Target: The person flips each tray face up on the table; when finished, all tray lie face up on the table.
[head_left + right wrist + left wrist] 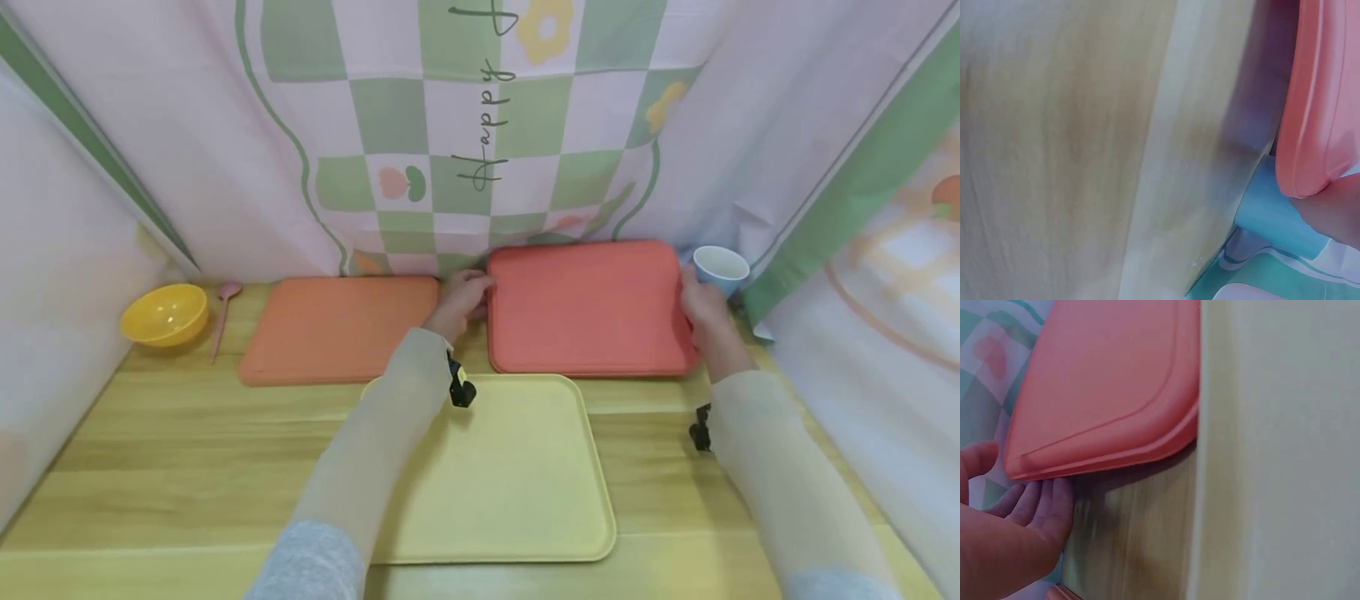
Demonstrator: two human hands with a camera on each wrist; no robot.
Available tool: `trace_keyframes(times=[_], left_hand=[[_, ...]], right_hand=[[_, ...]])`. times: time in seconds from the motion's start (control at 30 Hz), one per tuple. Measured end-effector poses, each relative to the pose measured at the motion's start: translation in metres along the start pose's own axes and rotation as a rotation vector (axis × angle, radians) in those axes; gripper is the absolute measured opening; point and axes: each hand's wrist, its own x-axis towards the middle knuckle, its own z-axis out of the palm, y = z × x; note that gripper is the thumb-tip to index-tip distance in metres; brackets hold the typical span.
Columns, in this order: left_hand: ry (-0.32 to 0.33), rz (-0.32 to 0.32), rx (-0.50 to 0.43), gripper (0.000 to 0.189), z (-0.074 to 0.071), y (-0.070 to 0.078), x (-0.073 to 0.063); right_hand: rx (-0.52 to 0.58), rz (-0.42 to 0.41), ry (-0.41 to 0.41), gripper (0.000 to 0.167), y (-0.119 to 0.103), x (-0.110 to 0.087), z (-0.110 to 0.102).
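Observation:
A red tray with a layered rim lies at the back right, its far side tilted up off the table. My left hand is at its left edge. In the left wrist view, that hand's fingertips touch the lower edge of the tray, and the thumb stands apart from it. My right hand grips the right edge; a digit presses at the tray's corner in the right wrist view. Just behind the right hand stands a light blue cup. The yellow tray lies in front, partly under my left forearm.
On the left, an orange tray lies flat at the back. Beyond it are a yellow bowl and a pink spoon. A checked curtain hangs behind the wooden table, with white cloth on both sides.

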Motion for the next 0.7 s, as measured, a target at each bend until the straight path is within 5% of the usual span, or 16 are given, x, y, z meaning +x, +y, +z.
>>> trace_keyframes(times=[0.13, 0.4, 0.53, 0.7], left_hand=[[0.061, 0.066, -0.04, 0.033, -0.001, 0.004, -0.001], [0.127, 0.12, 0.049, 0.029, -0.005, 0.01, -0.002], [0.146, 0.143, 0.046, 0.023, -0.006, 0.017, -0.005], [0.163, 0.159, 0.065, 0.04, -0.007, 0.024, -0.006]], right_hand=[[0.057, -0.011, -0.031, 0.079, -0.002, -0.004, -0.001], [0.251, -0.061, -0.149, 0.036, -0.007, -0.01, -0.006], [0.333, -0.087, -0.211, 0.036, -0.013, -0.011, -0.009], [0.407, -0.064, -0.222, 0.038, -0.017, -0.016, -0.01]])
